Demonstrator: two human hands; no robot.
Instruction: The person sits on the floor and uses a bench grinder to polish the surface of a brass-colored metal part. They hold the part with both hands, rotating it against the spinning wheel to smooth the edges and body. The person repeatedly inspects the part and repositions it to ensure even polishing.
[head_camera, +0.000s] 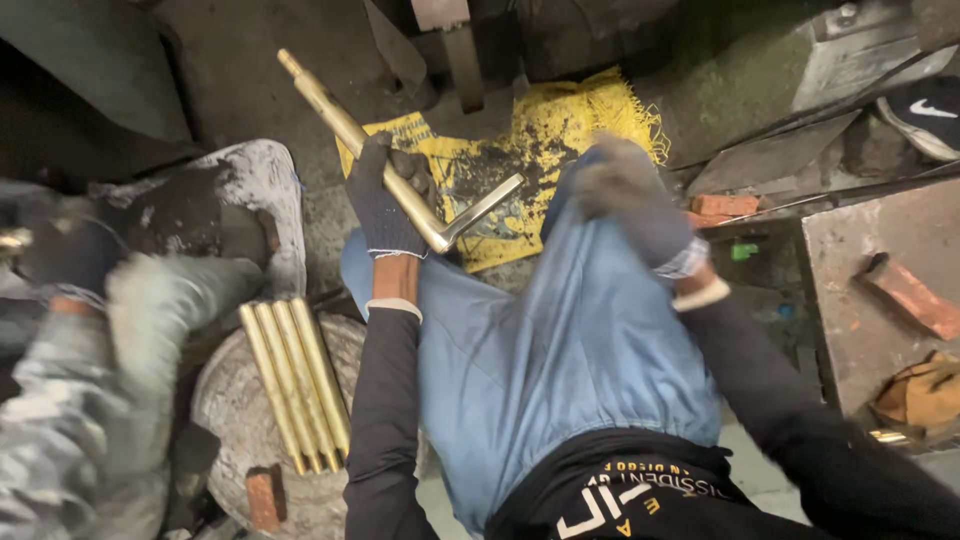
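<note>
So the L-shaped brass handle is sitting around 11 o'clock from the middle of the view, long arm pointing up toward 11, short arm kicking out toward 2 o'clock over the yellow woven sack. The left hand, in a dark knit glove, is wrapping its fingers tight around the long arm just above the bend, holding it clear of the floor. The right hand, in a grey glove, is blurring at about 1 o'clock over the blue-trousered knee; can't tell if those fingers are closed or loose, and it's apart from the handle.

Down at 8 o'clock four straight brass rods are lying side by side, touching, on a round stone block. Another person's grey sleeve is coming in at 9 o'clock. A reddish brick piece is resting on a slab at 3 o'clock.

My take: gripping near the bend is giving good control, but keeping the wrist straight and that long arm steady is what's going to stop it twisting.
</note>
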